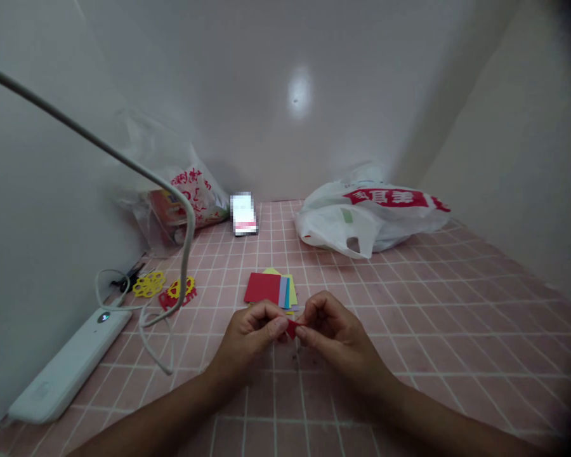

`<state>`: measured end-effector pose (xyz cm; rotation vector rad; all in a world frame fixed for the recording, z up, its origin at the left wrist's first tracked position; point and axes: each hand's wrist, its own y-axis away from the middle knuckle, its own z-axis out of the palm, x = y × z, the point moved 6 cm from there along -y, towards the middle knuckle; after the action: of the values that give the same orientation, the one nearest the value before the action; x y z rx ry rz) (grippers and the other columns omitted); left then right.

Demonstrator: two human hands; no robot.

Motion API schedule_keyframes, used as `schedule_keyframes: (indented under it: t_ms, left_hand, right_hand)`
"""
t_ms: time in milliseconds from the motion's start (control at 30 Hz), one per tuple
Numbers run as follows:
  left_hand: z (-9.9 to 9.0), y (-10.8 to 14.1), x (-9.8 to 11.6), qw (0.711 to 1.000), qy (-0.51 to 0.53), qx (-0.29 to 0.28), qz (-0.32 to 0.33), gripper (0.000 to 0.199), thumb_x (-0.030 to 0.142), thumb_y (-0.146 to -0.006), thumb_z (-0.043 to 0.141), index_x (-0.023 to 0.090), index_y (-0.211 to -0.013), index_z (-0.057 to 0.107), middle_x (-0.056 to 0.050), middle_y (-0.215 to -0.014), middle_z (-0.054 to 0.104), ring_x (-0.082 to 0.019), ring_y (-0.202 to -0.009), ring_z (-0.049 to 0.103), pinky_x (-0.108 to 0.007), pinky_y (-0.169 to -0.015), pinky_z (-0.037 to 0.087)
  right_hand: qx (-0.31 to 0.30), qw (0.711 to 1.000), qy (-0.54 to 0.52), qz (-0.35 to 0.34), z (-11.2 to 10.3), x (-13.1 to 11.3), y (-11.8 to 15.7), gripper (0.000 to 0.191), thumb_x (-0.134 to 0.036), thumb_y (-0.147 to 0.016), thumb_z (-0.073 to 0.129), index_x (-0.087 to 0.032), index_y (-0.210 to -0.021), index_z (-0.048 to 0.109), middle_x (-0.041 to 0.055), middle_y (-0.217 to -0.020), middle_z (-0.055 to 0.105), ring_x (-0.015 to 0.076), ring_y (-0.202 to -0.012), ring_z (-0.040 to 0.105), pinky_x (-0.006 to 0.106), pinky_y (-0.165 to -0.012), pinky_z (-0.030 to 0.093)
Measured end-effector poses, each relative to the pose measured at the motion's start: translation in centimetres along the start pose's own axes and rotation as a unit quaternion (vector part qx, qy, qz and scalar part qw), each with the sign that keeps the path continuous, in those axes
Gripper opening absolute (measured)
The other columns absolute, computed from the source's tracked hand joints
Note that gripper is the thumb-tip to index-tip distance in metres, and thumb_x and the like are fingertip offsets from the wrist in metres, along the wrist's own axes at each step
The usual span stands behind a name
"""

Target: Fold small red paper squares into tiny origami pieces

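Between my two hands is a small piece of red paper [292,329], mostly covered by the fingers. My left hand [259,327] pinches its left side with thumb and forefinger. On the other side, my right hand [330,327] pinches it the same way. Both hands are raised a little over the tiled surface, thumbs almost meeting. Just beyond them lies a stack of coloured paper squares [262,287], red on top, with purple, blue and yellow edges showing. How the red piece is folded cannot be made out.
A pink tiled tabletop [457,330] spreads underneath. At left are a white power strip [71,365], a looping white cable [190,235], black scissors [129,279] and yellow cut-out shapes [149,284]. Plastic bags [375,212] and a lit phone [243,212] stand along the back.
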<state>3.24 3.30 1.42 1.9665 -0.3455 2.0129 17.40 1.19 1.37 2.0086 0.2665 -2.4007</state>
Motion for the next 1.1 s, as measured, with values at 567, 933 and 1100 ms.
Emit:
schedule_keyframes:
  t_ms: [567, 933, 1100]
  left_hand:
    - [0.0, 0.0, 1.0, 0.986, -0.154, 0.016, 0.055, 0.011, 0.022, -0.082, 0.059, 0.016, -0.074, 0.064, -0.001, -0.070, 0.063, -0.014, -0.064, 0.056, -0.024, -0.061, 0.042]
    - [0.4, -0.4, -0.6, 0.996, 0.076, -0.033, -0.038, 0.015, 0.030, -0.080, 0.067, 0.015, -0.078, 0.065, 0.000, -0.064, 0.065, -0.012, -0.059, 0.058, -0.024, -0.061, 0.046]
    - [0.4, -0.7, -1.1, 0.992, 0.111, -0.034, -0.050, 0.021, 0.030, -0.075, 0.073, 0.016, -0.082, 0.060, 0.002, -0.065, 0.064, -0.011, -0.059, 0.059, -0.022, -0.059, 0.046]
  right_hand:
    - [-0.012, 0.980, -0.126, 0.151, 0.1, 3.9, -0.4, 0.031, -0.035, -0.072, 0.079, -0.019, -0.088, 0.057, -0.0026, -0.068, 0.061, 0.0091, -0.053, 0.054, 0.020, -0.049, 0.039]
    - [-0.058, 0.981, -0.119, 0.144, 0.8, 3.1, 0.0, 0.028, -0.044, -0.087, 0.066, -0.017, -0.081, 0.058, 0.0018, -0.073, 0.067, 0.0092, -0.059, 0.057, 0.020, -0.053, 0.041]
    - [-0.066, 0.979, -0.114, 0.153, 0.8, 2.7, -0.1, 0.025, -0.039, -0.085, 0.068, -0.017, -0.081, 0.057, 0.0014, -0.073, 0.066, 0.0084, -0.057, 0.055, 0.019, -0.050, 0.038]
